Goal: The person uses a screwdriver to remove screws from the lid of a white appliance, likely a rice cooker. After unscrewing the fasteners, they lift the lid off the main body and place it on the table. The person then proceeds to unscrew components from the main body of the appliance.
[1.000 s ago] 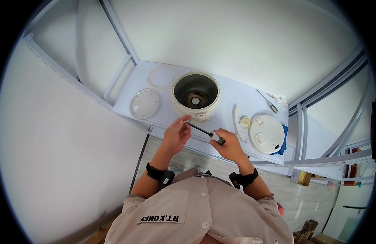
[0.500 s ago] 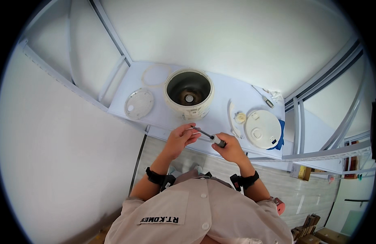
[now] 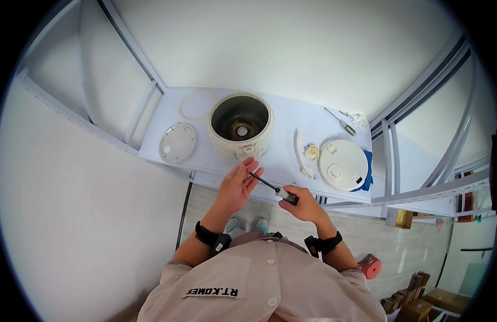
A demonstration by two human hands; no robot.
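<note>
My right hand (image 3: 306, 205) is closed round the grey handle of a screwdriver (image 3: 265, 182), whose dark shaft slants up and left. Its tip reaches the fingers of my left hand (image 3: 237, 188), which is turned palm up with the fingers apart. Whether something small lies at the tip cannot be made out. Just beyond both hands, on the table, stands a white rice cooker body (image 3: 231, 144), uncovered, with a dark inside and a pale disc at its bottom.
Left of the cooker lie a round metal plate (image 3: 183, 140) and a thin ring (image 3: 180, 109). To the right are a curved white handle (image 3: 300, 153), a small cream part (image 3: 312, 152), a round white lid (image 3: 340, 161) over a blue cloth (image 3: 368, 167), another screwdriver (image 3: 346, 127) and crumpled plastic (image 3: 359, 119).
The fingers of my left hand have spread and turned further upward around the screwdriver tip. My right hand keeps hold of the screwdriver, now slightly lower. The whole view has shifted a little.
</note>
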